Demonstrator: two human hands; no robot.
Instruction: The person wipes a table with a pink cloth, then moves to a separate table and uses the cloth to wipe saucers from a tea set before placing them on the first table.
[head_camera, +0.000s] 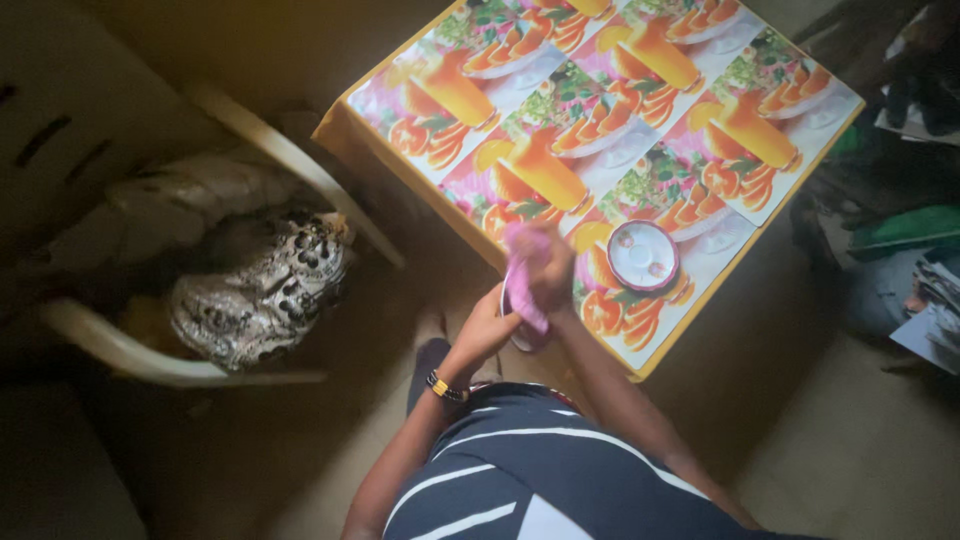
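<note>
Here, just below the middle of the frame, a pink cloth (527, 275) is bunched under the right hand (548, 262), whose fingers are closed over it and press it against a plate (515, 325) held at the near edge of a table (690, 320). The left hand (490, 322) grips the plate from the lower left, fingers curled round its rim; a watch (445, 387) with a dark strap sits on that wrist. The plate is tilted and mostly hidden by the hands and cloth, so only part of its pale rim shows.

Just to the right of the hands, a small round saucer (642, 255) with a pink rim and a flowered pale centre lies flat on the table, near the cloth but apart from it. The table runs up to the top right of the frame under a tablecloth (600, 110) printed with orange drinks, sliced fruit and greens.

At the bottom centre, the person's striped shirt (520, 470), dark with white lines, fills the foreground. At the left of the frame stands a pale plastic chair (260, 135), with a patterned bundle of fabric (260, 290) heaped on its seat. At the far right, dim, lie papers (935, 320) and a green item (905, 230) on the floor.
</note>
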